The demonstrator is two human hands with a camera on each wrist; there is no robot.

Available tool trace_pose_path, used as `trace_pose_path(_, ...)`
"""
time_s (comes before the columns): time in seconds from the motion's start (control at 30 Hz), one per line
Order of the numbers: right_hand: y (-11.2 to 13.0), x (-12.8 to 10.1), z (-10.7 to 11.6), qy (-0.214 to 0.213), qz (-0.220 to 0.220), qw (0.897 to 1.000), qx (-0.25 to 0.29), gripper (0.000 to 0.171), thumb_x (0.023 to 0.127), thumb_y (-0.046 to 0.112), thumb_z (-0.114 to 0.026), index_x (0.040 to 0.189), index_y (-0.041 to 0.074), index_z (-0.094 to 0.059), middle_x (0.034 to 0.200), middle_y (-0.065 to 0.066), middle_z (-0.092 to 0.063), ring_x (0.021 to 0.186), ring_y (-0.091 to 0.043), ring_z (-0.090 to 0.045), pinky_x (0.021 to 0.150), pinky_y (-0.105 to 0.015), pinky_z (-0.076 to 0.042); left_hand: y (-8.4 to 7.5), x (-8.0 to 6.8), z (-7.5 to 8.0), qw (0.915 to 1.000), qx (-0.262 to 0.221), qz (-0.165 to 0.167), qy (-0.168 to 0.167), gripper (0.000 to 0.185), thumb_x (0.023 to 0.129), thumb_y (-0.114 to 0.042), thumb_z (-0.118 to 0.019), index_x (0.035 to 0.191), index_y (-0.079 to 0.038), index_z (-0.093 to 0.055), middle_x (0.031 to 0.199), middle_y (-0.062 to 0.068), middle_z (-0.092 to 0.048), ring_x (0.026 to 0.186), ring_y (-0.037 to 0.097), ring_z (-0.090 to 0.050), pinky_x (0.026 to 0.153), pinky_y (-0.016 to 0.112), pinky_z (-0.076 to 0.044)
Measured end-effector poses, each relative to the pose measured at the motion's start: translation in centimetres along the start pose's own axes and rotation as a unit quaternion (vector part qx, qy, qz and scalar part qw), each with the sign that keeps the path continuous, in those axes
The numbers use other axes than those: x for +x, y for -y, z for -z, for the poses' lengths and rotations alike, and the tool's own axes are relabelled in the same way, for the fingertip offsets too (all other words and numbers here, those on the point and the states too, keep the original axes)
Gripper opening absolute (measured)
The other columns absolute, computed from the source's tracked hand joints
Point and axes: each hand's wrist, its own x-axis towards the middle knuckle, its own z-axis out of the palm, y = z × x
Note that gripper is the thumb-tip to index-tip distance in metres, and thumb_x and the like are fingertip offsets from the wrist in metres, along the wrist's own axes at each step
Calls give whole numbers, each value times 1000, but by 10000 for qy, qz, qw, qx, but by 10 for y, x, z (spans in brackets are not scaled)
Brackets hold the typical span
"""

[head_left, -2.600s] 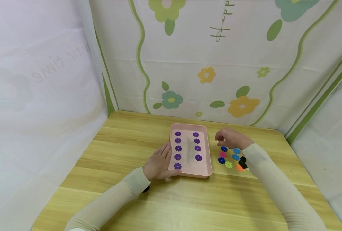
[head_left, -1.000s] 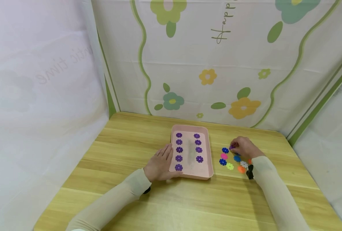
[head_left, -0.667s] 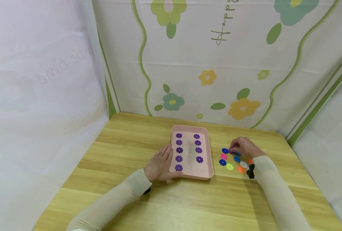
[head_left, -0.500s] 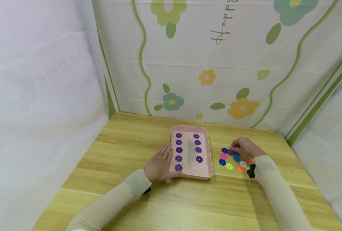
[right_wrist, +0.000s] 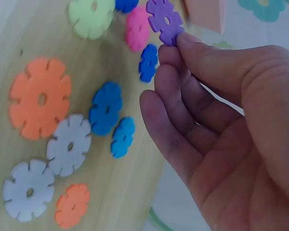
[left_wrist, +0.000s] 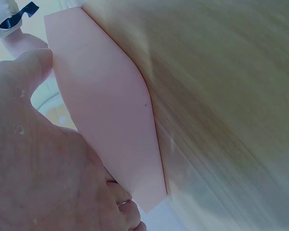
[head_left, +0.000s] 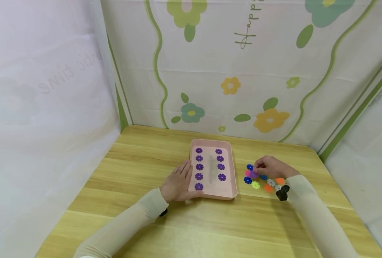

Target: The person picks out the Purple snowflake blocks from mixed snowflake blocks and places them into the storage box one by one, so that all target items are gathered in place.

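My right hand pinches a purple flower disc by its edge, lifted just over a cluster of loose discs on the table. The disc shows as a purple blur in the head view. A pink tray lies at the table's middle with two columns of purple discs inside. My left hand rests flat against the tray's left edge, thumb along its near side. In the left wrist view the tray lies against my palm.
Loose discs lie right of the tray: dark blue, pink, lime green, orange, white and light blue. Flower-printed cloth walls close in the table's back and sides.
My right hand came down onto the loose discs, took up a purple one and has shifted it slightly left toward the tray. The left hand stayed on the tray.
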Motion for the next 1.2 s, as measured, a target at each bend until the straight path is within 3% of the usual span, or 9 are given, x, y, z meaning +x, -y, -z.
trace_pose_path(0.3,47,1,2,229,498,9985,25,17,107,19,-63,97,13,-75,91,-10,-74,72,-12,-57,65,-24,-51,0,0,0,10000,28,13,-32,114,94,-86,-40,163,5,-31,174,21,-27,162,35,-29,132,44,-30)
trace_pose_path(0.67,107,15,-3,564,1074,9926,-113,18,106,14,-64,91,14,-74,87,5,-76,72,-13,-63,65,-24,-55,0,0,0,10000,13,-13,-62,115,94,-86,-40,162,6,-32,173,22,-27,162,36,-30,132,45,-31)
trace_pose_path(0.97,125,33,-26,651,1362,9867,-610,16,103,13,-69,88,15,-74,83,-3,-73,69,-4,-56,64,-21,-51,-1,0,3,9999,136,18,-5,115,94,-86,-39,163,5,-32,174,21,-27,162,35,-29,132,44,-30)
trace_pose_path(1.2,128,42,-44,642,1604,9809,-895,13,100,7,-71,89,12,-77,82,3,-71,72,-3,-56,65,-20,-52,-1,-1,5,9998,193,-13,22,115,95,-87,-37,163,6,-31,174,21,-27,162,35,-29,131,43,-32)
